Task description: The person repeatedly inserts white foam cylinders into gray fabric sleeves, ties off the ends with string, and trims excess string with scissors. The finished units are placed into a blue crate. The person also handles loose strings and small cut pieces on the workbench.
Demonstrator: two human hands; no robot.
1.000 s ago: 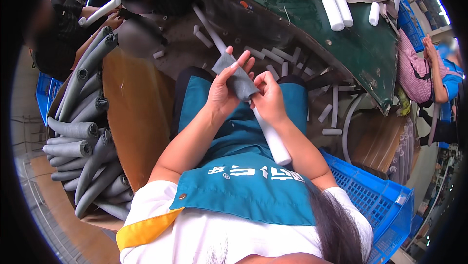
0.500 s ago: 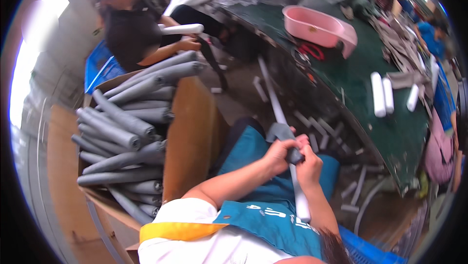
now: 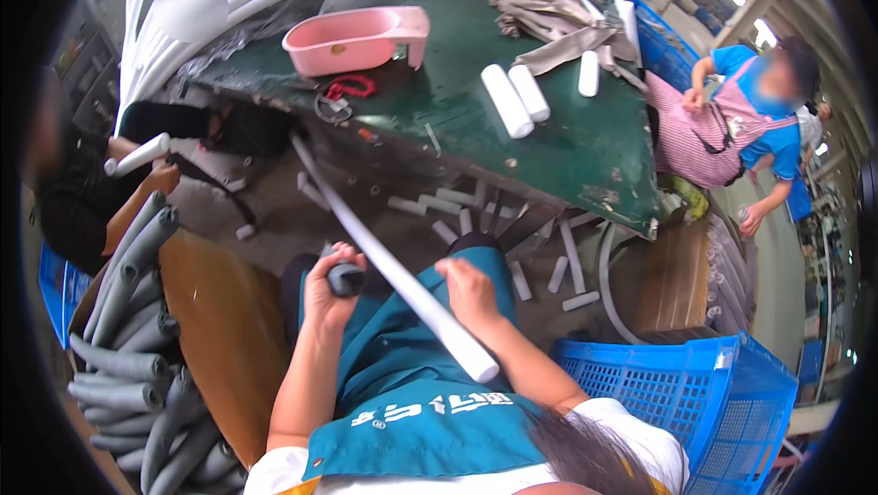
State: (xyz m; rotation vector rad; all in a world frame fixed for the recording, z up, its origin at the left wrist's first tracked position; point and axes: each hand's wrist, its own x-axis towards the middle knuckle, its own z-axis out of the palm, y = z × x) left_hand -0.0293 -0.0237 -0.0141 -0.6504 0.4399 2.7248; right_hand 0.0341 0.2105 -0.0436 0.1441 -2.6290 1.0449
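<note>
1. Left hand (image 3: pixel 327 298): fingers are closing round a dark grey roll (image 3: pixel 346 281), one rounded end of it showing above the palm.
2. Right hand (image 3: pixel 472 292): standing half open, fingers loosely bent, just beside the long white tube (image 3: pixel 389 271) and apart from it. The palm is turning away from view; cannot tell whether it is holding anything small.
3. The long white tube is slanting between the two hands, its near end lying above the teal apron (image 3: pixel 412 440), its far end reaching toward the green table (image 3: pixel 444 61). Contact there: cannot tell.
4. Left side: grey tubes (image 3: pixel 117 364) are lying stacked in a cardboard box (image 3: pixel 219 340). Beyond it, a co-worker in dark clothes (image 3: pixel 78 207) is holding a short white tube (image 3: pixel 144 154).
5. Right side: a blue crate (image 3: pixel 732 385) is standing by the person's right arm.
6. On the table, a pink basin (image 3: pixel 352 38) is sitting left of three white rolls (image 3: pixel 508 102).
7. Beneath it, white tube pieces (image 3: pixel 572 257) are lying scattered on the floor.
</note>
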